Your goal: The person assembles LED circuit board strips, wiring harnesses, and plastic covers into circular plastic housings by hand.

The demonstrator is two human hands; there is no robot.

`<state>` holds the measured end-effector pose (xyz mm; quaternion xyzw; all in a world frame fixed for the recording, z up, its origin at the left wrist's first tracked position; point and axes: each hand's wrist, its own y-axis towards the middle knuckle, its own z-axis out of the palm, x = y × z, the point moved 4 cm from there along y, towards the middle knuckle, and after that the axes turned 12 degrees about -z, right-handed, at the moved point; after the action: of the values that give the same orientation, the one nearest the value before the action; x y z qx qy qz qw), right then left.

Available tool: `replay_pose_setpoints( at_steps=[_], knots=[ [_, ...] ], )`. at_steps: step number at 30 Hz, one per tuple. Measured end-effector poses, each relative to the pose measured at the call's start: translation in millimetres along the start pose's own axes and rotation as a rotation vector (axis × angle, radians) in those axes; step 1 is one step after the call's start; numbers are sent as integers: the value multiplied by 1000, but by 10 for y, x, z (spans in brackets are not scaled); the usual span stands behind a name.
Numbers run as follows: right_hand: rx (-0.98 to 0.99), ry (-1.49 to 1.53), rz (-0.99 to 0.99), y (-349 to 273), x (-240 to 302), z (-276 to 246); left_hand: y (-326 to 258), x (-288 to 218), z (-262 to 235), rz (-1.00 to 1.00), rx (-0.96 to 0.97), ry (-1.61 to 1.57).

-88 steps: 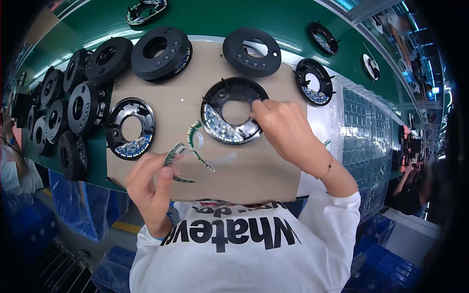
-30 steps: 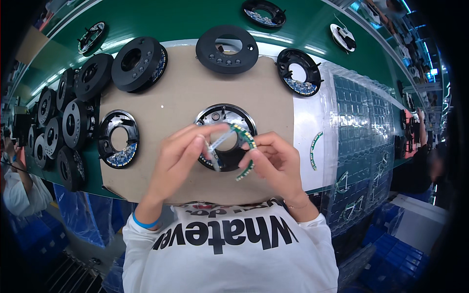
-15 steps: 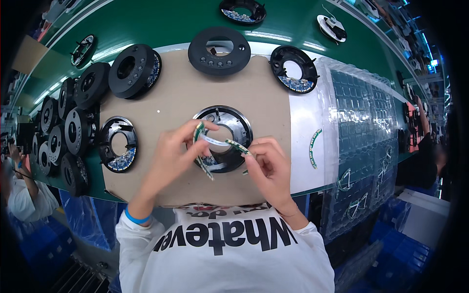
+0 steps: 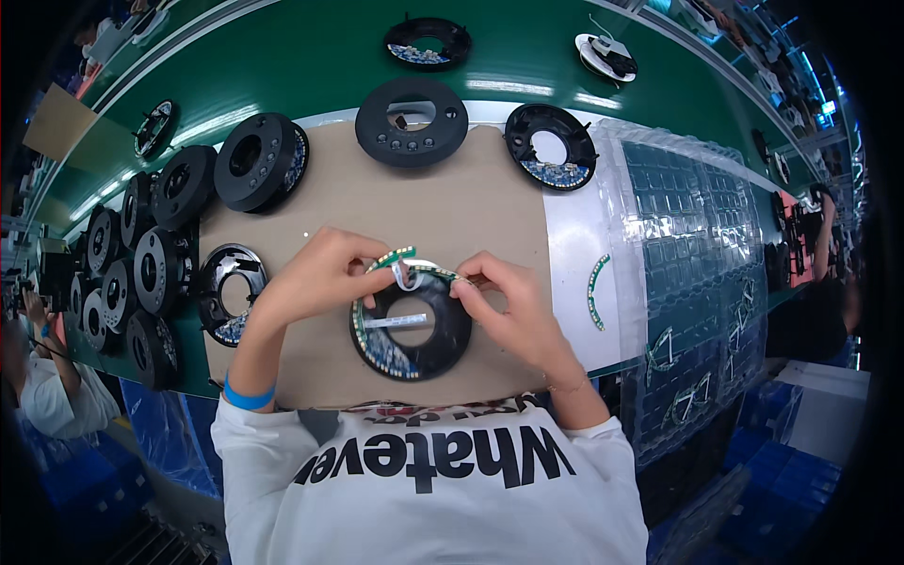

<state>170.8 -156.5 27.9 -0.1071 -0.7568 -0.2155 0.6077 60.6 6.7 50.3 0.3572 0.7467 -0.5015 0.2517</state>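
A black ring-shaped housing lies in front of me, its round middle hole showing the brown sheet below. Curved green circuit boards with rows of small light parts follow its far and left rim. My left hand pinches one of these curved circuit boards at the far left of the ring. With thumb and forefinger, my right hand grips the end of another curved board at the far right. A short white ribbon cable loops beside my left fingertips; another white ribbon cable crosses the hole.
Brown cardboard covers the bench. Several dark round housings crowd the left; more housings stand beyond my hands. One loose curved board lies at right, beside clear plastic trays. Other people work at both sides.
The housing has come nearer to me and slightly left. The curved boards, held above its middle before, are now at its far and left rim. The view has shifted a little.
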Motion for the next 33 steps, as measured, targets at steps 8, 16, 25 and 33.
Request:
replay_pose_setpoints(
  at_steps=[8,16,25,33],
  knots=[
    [349,-160,168,-51,153,187,-152,309,78,388,118,78],
    [466,344,329,-407,-74,289,-106,288,108,310,262,94],
    [259,-174,-228,446,96,330,-210,754,-65,114,-2,-512],
    [258,-79,71,711,-211,234,-103,784,-150,16,-202,-505]
  ],
)
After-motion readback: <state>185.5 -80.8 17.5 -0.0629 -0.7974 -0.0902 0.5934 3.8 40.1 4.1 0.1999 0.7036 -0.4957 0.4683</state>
